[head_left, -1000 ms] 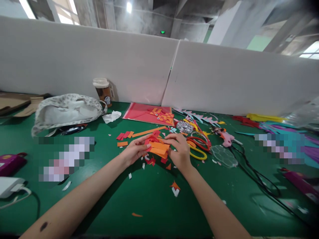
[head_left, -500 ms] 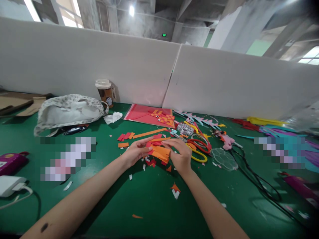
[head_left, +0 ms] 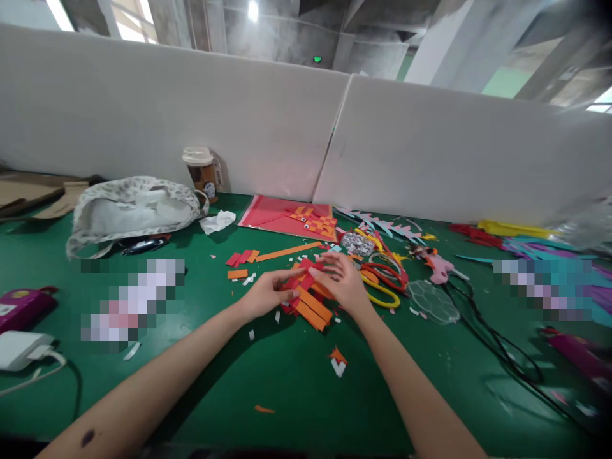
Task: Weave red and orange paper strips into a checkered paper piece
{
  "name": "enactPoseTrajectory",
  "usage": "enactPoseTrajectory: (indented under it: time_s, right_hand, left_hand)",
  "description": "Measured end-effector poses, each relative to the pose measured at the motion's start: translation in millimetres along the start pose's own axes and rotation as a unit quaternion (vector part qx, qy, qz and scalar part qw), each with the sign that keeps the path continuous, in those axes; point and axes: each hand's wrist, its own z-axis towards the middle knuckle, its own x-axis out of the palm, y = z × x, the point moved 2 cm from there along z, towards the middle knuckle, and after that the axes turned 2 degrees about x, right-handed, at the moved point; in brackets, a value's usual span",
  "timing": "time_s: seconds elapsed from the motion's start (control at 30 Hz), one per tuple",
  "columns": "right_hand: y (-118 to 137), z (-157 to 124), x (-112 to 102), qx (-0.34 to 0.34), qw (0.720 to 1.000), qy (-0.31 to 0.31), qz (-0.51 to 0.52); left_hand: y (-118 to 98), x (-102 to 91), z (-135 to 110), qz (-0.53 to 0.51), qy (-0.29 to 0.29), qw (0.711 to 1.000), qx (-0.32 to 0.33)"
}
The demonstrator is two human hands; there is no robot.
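Note:
My left hand (head_left: 266, 294) and my right hand (head_left: 343, 283) meet over a woven piece of orange and red paper strips (head_left: 310, 302) lying on the green table (head_left: 296, 395). Both hands pinch the piece at its upper edge, fingers closed on the strips. Orange strips stick out below my hands toward me. Loose red and orange paper scraps (head_left: 243, 258) lie just beyond my left hand. A long orange strip (head_left: 288, 251) lies behind them.
Scissors with red and yellow handles (head_left: 382, 280) lie right of my right hand, beside a pink glue gun (head_left: 437, 266) and its black cable (head_left: 497, 347). A red sheet (head_left: 282, 217), a coffee cup (head_left: 201, 171) and a patterned bag (head_left: 129, 210) stand further back. White partition behind.
The paper piece has turned, so its orange strips now slant down toward me. My right hand has shifted up onto its top edge, and my left fingers have moved in closer.

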Motion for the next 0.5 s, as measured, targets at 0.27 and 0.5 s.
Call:
enactPoseTrajectory:
  time_s: [0.27, 0.5]
  right_hand:
    - [-3.6, 1.5, 1.1, 0.133, 0.978, 0.086, 0.135]
    - [-10.2, 1.4, 7.0, 0.15, 0.979, 0.039, 0.134]
  left_hand:
    - [-1.7, 2.4, -1.4, -0.029, 0.021, 0.999, 0.013]
    - [0.7, 2.3, -0.8, -0.02, 0.026, 0.999, 0.023]
